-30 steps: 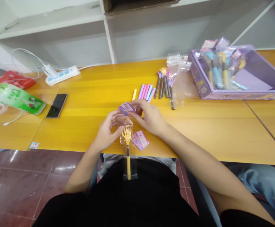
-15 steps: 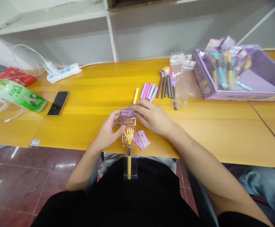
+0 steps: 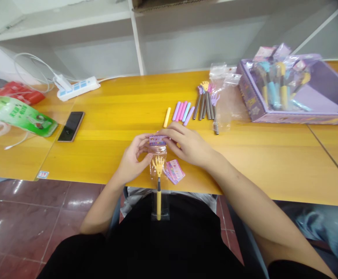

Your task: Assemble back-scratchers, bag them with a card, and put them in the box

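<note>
Left hand [image 3: 132, 155] and right hand [image 3: 186, 145] pinch the purple header card [image 3: 157, 139] from either side. The bagged yellow back scratcher [image 3: 158, 182] runs from it toward the person, overhanging the table [image 3: 113, 116].

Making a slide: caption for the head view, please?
Left hand steadies a clear bag holding a yellow back scratcher; right hand pinches its purple header card.

I see a yellow hand-shaped scratcher [image 3: 158, 185] inside a clear bag [image 3: 156, 154], a purple header card [image 3: 156, 139] folded over the bag's top; it lies across the table's [image 3: 113, 116] near edge, handle overhanging
</note>
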{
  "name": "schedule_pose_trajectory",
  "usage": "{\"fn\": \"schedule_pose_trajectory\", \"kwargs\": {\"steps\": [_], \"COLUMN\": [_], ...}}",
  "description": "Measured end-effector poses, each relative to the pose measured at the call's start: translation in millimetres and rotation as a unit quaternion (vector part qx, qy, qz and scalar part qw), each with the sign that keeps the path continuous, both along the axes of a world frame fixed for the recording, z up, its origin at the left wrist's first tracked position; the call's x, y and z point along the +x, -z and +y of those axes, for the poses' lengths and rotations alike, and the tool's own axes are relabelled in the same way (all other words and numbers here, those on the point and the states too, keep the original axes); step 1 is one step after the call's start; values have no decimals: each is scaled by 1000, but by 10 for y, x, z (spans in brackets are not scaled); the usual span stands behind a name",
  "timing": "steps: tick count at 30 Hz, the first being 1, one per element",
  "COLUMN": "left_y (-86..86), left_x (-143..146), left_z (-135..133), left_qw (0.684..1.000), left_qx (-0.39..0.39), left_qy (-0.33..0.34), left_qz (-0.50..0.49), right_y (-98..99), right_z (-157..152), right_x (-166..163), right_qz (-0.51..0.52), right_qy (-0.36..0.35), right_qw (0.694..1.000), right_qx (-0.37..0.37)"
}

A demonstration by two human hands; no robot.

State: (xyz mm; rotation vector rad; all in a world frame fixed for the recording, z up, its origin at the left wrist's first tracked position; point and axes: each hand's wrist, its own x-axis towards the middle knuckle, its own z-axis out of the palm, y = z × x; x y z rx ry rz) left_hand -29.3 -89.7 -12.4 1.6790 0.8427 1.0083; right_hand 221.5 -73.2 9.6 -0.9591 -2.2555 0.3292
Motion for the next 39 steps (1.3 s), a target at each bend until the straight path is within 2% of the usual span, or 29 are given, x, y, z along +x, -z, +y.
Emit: {"fn": "schedule_pose_trajectory", "kwargs": {"steps": [9,14,21,28,35,39], "left_y": [-36,-25,-6,-5,29,43], "left_x": [-8,-4,-12,-14,32,23], "left_z": [-3,7,10,4,21,21], "left_qw": [1000,999,998,997,998,999], "left_qx": [-10,-14,-16,-26,-2,-15], "left_qy": [11,15,29,51,24,18], "left_qz": [-13,-27,-46,-49,-64,-24], "right_y": [8,-6,4,22,-6,-33], "right_z": [-3,-11,-14,-21,-16,-33], "right_x": [18,1,-2,-38,-48,-37], "right_qz": [-2,5,9,71,97,92], "right_qy": [-23,-9,-34,70,6,-22], "right_qw": [1000,1000,999,993,993,994], "right_qx": [19,6,-5,-59,-65,-60]}}
